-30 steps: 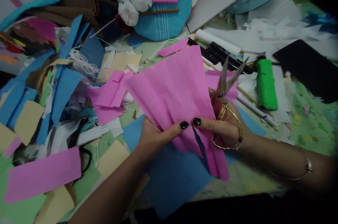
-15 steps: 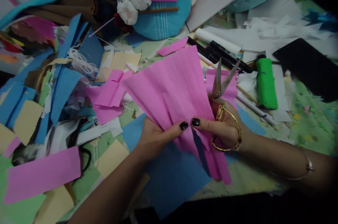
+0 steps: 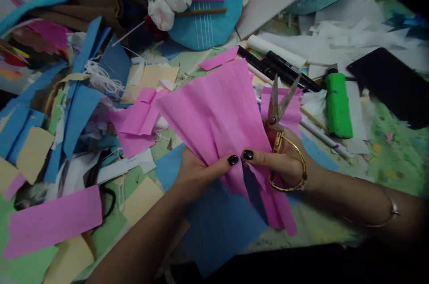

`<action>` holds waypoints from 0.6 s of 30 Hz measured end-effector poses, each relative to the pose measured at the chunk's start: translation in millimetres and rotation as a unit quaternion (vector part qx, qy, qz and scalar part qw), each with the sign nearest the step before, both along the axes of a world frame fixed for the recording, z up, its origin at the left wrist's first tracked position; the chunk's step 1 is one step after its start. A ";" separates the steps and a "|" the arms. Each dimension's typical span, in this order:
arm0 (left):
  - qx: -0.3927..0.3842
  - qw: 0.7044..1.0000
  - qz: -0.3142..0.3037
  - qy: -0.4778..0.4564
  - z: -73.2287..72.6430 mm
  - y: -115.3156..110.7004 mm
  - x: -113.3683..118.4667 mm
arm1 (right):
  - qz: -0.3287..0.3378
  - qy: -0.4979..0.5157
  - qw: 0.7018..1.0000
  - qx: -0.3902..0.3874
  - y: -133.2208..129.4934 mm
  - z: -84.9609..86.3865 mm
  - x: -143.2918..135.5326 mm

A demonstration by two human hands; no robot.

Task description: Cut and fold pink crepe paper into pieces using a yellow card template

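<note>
A pink crepe paper sheet [image 3: 217,114] spreads upward between my hands, pleated toward its lower part, with a slit below my thumbs. My left hand [image 3: 197,174] pinches it from the left, thumb on top, the other fingers hidden behind. My right hand [image 3: 284,163] pinches it just beside the left thumb. Gold-handled scissors [image 3: 275,116] hang on my right hand, blades apart and pointing up, away from the slit. A blue sheet [image 3: 224,226] lies under the hands.
Pink, blue and cream paper scraps cover the left side, with white string [image 3: 103,78]. Black markers [image 3: 268,65] and a green bottle [image 3: 338,105] lie at right. A blue paper piece with white flowers [image 3: 211,20] stands behind.
The slit in the pink paper gapes slightly wider, its lower right strip shifting a little right. The scissors have tilted slightly left. Both hands keep their pinch.
</note>
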State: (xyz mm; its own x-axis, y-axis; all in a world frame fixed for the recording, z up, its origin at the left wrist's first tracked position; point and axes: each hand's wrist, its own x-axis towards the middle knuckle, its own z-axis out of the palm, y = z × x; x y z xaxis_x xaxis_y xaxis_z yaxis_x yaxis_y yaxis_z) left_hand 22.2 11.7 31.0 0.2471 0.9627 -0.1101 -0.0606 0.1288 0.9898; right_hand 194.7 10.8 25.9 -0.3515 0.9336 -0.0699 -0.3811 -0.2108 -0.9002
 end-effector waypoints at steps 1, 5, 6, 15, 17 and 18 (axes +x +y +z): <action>0.005 1.000 0.003 0.006 -0.1 0.2 -0.1 | 0.000 0.006 1.000 0.000 0.1 0.2 -0.1; 0.022 0.999 0.019 0.031 -0.8 0.5 0.2 | -0.013 0.010 1.000 -0.004 0.2 0.1 -1.1; 0.022 0.999 0.021 0.030 -1.2 0.4 0.3 | -0.014 0.015 1.000 -0.005 0.3 -0.1 -1.3; -0.028 0.998 0.048 -0.019 -4.0 -2.3 -1.2 | -0.027 0.030 0.999 -0.035 -2.4 0.2 -2.6; -0.027 0.998 0.065 -0.008 -3.9 -2.0 -0.9 | -0.032 0.028 0.998 -0.044 -3.6 0.6 -3.2; -0.024 0.997 0.073 -0.002 -4.0 -1.8 -0.8 | -0.032 0.026 0.998 -0.045 -4.1 0.8 -3.4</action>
State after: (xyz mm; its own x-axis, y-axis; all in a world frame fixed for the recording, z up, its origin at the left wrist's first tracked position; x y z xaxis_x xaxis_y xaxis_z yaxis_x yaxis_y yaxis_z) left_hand 21.5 9.9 27.0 0.1058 0.9820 -0.1563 -0.0856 0.1656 0.9825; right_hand 191.2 6.7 26.7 -0.2967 0.9451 -0.1370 -0.4428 -0.2632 -0.8571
